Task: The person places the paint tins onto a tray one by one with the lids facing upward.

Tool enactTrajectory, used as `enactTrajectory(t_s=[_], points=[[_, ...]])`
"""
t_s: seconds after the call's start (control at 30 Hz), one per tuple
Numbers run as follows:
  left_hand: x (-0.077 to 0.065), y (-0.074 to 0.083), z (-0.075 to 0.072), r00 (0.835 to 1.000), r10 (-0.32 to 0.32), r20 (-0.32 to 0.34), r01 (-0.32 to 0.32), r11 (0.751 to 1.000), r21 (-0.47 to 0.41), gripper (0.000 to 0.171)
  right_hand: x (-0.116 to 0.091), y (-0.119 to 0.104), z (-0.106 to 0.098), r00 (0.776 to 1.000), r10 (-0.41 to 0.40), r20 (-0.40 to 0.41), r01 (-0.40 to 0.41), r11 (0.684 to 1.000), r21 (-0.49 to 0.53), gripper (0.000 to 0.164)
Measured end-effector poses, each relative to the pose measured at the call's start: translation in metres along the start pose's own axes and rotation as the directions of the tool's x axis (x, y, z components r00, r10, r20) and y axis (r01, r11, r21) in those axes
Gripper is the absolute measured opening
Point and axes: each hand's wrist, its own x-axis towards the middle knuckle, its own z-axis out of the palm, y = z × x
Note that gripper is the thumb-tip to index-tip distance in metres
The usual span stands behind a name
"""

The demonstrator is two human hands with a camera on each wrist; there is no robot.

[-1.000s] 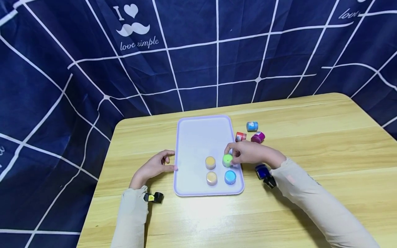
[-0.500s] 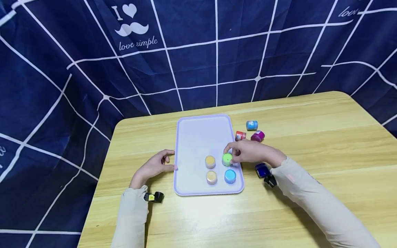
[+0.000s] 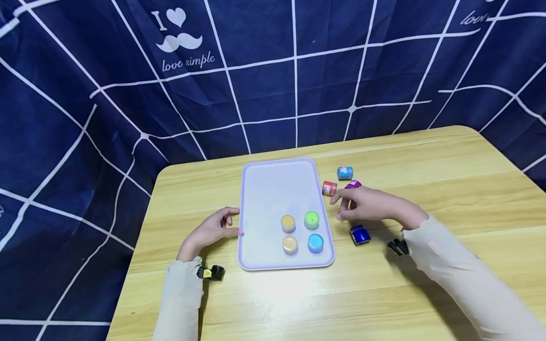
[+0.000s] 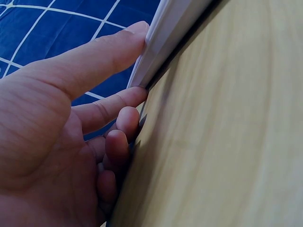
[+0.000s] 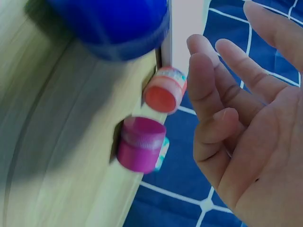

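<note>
Right hand has come off green jar to beyond right edge of tray, fingers loose, empty. Jar sits toward near right corner. Left hand: extended thumb, forefinger touching left edge. Low right-hand sweep could roll dark blue jar; left push could skid tray.

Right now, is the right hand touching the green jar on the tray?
Apart: in the head view, the tray's right rim shows between the green jar and the right hand.
</note>
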Motion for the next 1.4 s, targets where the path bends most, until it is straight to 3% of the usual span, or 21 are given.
enactTrajectory(t_s=[0.33,0.57,0.9,1.4], points=[[-0.002,0.002,0.000,1.000,0.004,0.006,-0.004,1.000,-0.003,0.061,-0.020,0.013,-0.003,0.999,0.028,0.028,-0.027,0.999,-0.022,0.041],[-0.002,0.002,0.000,1.000,0.010,0.004,-0.010,1.000,0.001,0.061,-0.028,0.022,0.000,0.997,0.052,0.059,-0.053,0.998,0.022,0.039],[-0.002,0.001,0.000,1.000,0.015,0.000,-0.015,1.000,0.000,0.060,-0.031,0.030,0.007,0.991,0.096,0.092,-0.100,0.994,0.043,0.041],[-0.002,0.002,0.001,1.000,0.019,-0.004,-0.019,1.000,-0.006,0.060,-0.028,0.034,0.012,0.986,0.106,0.127,-0.107,0.994,0.002,0.033]])
